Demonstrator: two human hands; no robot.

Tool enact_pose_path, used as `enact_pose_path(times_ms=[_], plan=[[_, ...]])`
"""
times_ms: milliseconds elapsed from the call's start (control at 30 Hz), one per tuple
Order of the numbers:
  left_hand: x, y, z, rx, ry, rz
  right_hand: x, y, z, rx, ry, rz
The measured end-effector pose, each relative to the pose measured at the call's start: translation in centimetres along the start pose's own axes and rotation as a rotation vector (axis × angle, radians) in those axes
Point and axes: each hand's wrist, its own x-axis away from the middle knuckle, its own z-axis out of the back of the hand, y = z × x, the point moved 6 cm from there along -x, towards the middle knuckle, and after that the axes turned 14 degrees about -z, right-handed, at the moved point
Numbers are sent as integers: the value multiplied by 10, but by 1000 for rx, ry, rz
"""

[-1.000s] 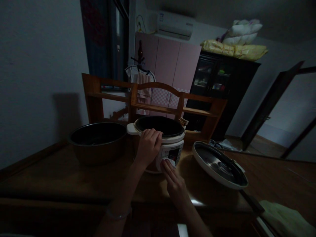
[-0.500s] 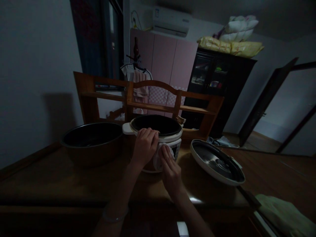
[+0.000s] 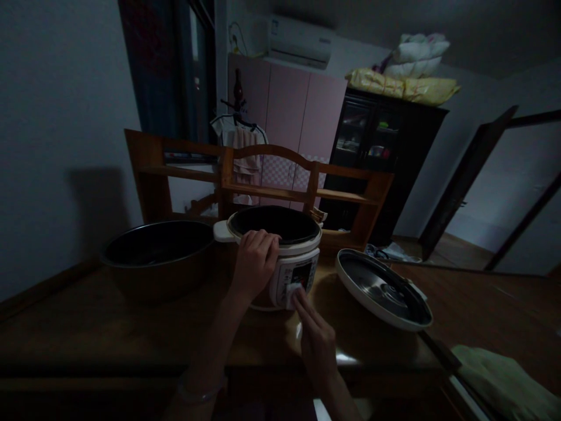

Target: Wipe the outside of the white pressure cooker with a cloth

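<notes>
A white electric pressure cooker [image 3: 302, 250] without its lid stands on the wooden desk, its control panel facing me. My left hand [image 3: 258, 260] is closed over the cooker's near rim, fingers hooked on the edge. Low on the panel, my right hand [image 3: 313, 321] presses a small white cloth [image 3: 292, 295] under its fingertips. To the left sits a dark inner pot [image 3: 162, 275]. On the right the cooker's round lid [image 3: 385, 292] lies with its metal inside facing up.
A wooden shelf rail [image 3: 267, 190] runs along the back of the desk [image 3: 175, 333]. Pale green fabric [image 3: 499, 380] lies at the lower right. Beyond are a pink wardrobe [image 3: 284, 111], a black cabinet [image 3: 385, 152] and a doorway.
My right hand has slid the cloth down the front of the cooker, uncovering the upper panel and display. My left hand keeps its hold on the rim.
</notes>
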Motion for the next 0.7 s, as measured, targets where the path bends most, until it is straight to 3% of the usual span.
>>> enact_pose_path(times_ms=[167,333,700], plan=[[1,-1,-1,-9,6,8,-34,-28,25,-100,195,15],[2,-1,-2,-12,-2,11,-60,-56,2,-110,156,142],[1,-1,-1,-17,-2,-4,-12,-35,-34,25,58,214]])
